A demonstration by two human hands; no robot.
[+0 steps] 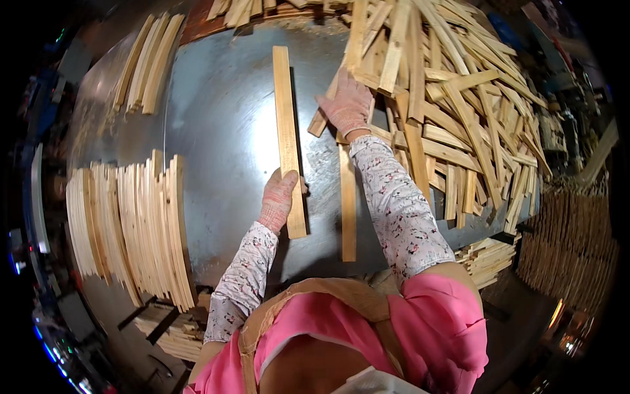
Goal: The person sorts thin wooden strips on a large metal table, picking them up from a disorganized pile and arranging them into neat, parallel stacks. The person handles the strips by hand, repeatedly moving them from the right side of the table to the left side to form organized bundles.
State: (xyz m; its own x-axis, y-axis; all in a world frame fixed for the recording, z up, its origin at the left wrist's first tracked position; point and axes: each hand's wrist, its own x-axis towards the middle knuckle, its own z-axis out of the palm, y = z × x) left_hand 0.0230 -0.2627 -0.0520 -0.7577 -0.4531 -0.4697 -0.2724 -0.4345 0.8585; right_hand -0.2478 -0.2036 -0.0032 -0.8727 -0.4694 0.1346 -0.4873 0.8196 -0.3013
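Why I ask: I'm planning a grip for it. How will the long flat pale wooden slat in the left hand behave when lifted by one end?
The long pale wooden slat probably stays stiff: it looks straight while the left hand grips only its near end. Being thin, it is likely light. Flat sides mean it should slide on the smooth grey metal table, not roll.

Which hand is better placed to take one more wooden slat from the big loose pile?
The right hand, probably. It already rests on the loose pile of slats. The left hand is busy holding a single slat on the metal table.
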